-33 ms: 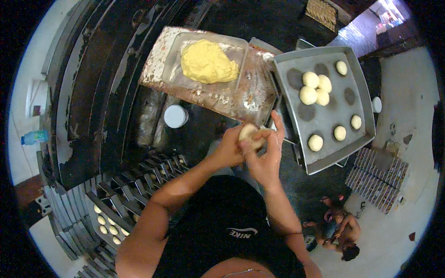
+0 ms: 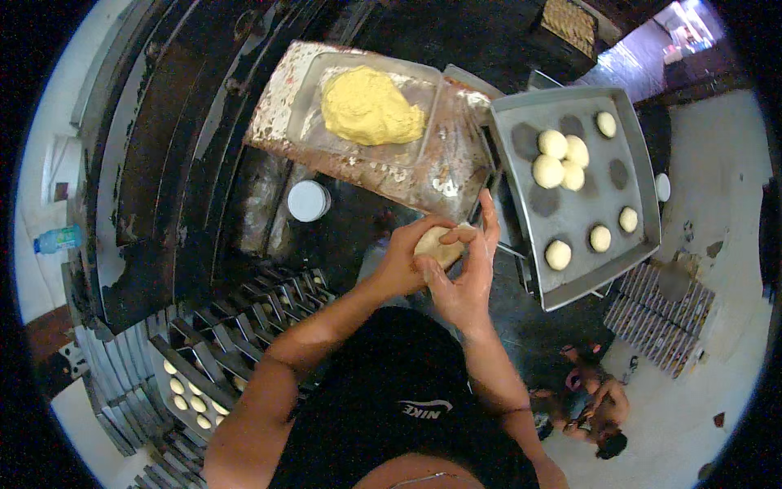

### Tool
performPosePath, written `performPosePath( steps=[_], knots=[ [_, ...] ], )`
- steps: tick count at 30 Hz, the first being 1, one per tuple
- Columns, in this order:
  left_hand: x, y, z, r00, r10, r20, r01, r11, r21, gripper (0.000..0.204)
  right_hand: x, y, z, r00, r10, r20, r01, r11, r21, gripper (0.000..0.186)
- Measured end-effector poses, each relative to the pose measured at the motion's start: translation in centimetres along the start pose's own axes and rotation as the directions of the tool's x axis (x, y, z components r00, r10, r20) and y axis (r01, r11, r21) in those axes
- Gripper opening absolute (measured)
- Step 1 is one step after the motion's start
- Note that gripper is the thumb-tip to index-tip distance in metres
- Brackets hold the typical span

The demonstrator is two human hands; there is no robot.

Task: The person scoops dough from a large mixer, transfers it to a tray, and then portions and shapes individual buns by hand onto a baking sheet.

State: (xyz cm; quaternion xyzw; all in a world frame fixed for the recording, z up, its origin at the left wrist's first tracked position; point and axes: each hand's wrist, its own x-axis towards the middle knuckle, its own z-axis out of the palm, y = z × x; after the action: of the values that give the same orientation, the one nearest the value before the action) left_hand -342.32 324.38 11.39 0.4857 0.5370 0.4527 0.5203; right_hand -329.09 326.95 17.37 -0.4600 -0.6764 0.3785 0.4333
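Observation:
Between my two hands, in front of my chest, is a pale piece of dough (image 2: 435, 247). My left hand (image 2: 402, 261) cups it from the left, fingers closed around its side. My right hand (image 2: 467, 285) presses on it with the thumb and a bent finger, while other fingers stretch up past it. Ahead, a clear plastic tub (image 2: 435, 106) holds a large yellow mound (image 2: 371, 106) of soft paste or dough. To the right is a grey metal baking tray (image 2: 582, 213) with several round dough balls (image 2: 548, 172), some clustered together, others apart.
A worn board (image 2: 342, 173) bears the tub. A white round lid or jar (image 2: 309, 200) stands left of my hands. Metal racks (image 2: 236, 326) hold a tray of dough balls (image 2: 197, 403) at lower left. A slatted rack (image 2: 664, 318) and a seated person (image 2: 599, 407) are at right.
The dough piece shows wider and more open between my hands, and my right thumb lies across its near edge. The tray and tub appear slightly shifted in the view.

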Motion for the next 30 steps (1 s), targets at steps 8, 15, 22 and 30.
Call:
performPosePath(
  steps=[8, 15, 22, 30],
  knots=[
    [4.8, -4.0, -13.9, 0.925, 0.025, -0.378, -0.025, 1.0, 0.005, 0.057, 11.2, 14.1, 16.0, 0.937, 0.301, 0.179, -0.272, 0.948, -0.166, 0.026],
    [9.4, -7.6, -27.3, 0.931, -0.051, -0.362, 0.11, 0.984, 0.142, 0.047, 21.7, 18.9, 26.6, 0.879, -0.106, 0.466, 0.375, 0.757, -0.535, 0.037],
    [13.3, -8.1, -33.1, 0.981, -0.144, -0.128, 0.146, 0.989, 0.004, 0.044, 22.1, 16.6, 26.7, 0.76, -0.022, 0.649, 0.466, 0.714, -0.522, 0.027],
    [17.1, -7.3, -31.6, 0.964, -0.148, -0.222, 0.093, 0.966, -0.24, 0.042, 25.0, 11.8, 22.7, 0.744, 0.612, 0.268, -0.667, 0.699, 0.256, 0.014]
  ],
)
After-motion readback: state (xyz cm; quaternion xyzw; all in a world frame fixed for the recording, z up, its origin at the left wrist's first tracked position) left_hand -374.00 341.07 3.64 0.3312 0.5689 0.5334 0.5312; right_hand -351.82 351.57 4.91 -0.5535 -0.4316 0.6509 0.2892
